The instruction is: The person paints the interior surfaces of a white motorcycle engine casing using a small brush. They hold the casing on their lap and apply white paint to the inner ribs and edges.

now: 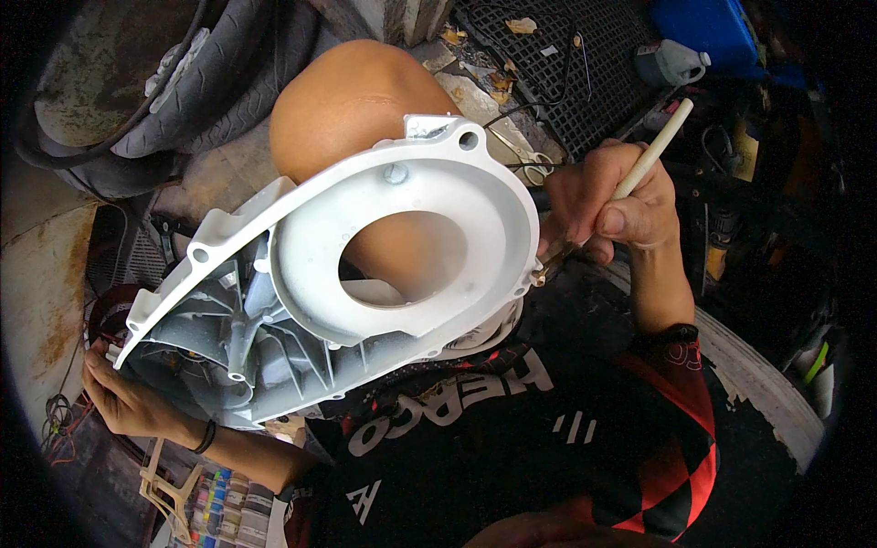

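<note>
A large white engine cover [306,247], with a big round opening and ribbed inner walls, lies tilted across my lap. The fingers of my left hand [137,402] are closed on its narrow lower-left end. By the wide end, my right hand [630,196] grips a slim paintbrush [660,142] with a cream handle. The brush's lower end is close to the cover's right rim; whether it touches cannot be made out. My bare knee [361,110] shows behind the cover and through its opening.
Worn tyres [224,82] stand at the far left. Scissors [537,167] lie beyond the cover's right end. At the far right are a black grid mat [585,110], a grey bottle [667,64] and a blue container [703,32]. Small jars [242,507] sit at the lower left.
</note>
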Demonstrator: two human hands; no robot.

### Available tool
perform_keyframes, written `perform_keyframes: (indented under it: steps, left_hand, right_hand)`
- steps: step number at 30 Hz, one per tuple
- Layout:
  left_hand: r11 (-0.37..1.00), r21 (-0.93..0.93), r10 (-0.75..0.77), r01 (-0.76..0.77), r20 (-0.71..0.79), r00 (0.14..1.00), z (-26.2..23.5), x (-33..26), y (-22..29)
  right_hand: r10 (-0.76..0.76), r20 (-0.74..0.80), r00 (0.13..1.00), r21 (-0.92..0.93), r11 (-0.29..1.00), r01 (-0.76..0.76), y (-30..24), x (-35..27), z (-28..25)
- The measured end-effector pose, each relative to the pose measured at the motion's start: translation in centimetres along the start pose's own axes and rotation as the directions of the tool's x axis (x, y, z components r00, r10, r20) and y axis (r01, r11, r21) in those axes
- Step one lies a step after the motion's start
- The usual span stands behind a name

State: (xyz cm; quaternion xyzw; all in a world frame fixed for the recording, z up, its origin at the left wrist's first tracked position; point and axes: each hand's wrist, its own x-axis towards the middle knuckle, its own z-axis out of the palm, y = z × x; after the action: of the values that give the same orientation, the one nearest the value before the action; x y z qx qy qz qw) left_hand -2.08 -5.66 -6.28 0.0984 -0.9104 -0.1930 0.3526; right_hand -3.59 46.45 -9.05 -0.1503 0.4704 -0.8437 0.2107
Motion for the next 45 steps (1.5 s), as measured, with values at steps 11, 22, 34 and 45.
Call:
perform_keyframes:
  steps: [11, 22, 34, 45]
  left_hand:
    - [0.997, -0.039, -0.06, 0.06, -0.002, 0.998, 0.2, -0.2, 0.3]
    - [0.999, -0.015, -0.036, 0.036, -0.001, 0.999, 0.2, 0.0, -0.1]
    - [1.0, 0.007, -0.017, 0.017, -0.007, 1.0, 0.6, 0.1, 0.7]
    - [0.998, -0.027, -0.053, 0.053, 0.002, 0.999, 0.8, -0.1, 0.9]
  right_hand:
    - [-0.008, 0.112, 0.994, 0.135, 0.991, -0.008, 1.5, 0.6, -1.2]
    - [0.066, 0.226, 0.972, 0.248, 0.961, -0.123, 2.5, 1.3, -2.2]
    - [0.173, 0.297, 0.939, 0.056, 0.978, -0.199, 0.1, 2.3, -1.6]
    - [0.259, 0.456, 0.851, -0.248, 0.956, -0.158, -1.4, 3.0, -0.9]
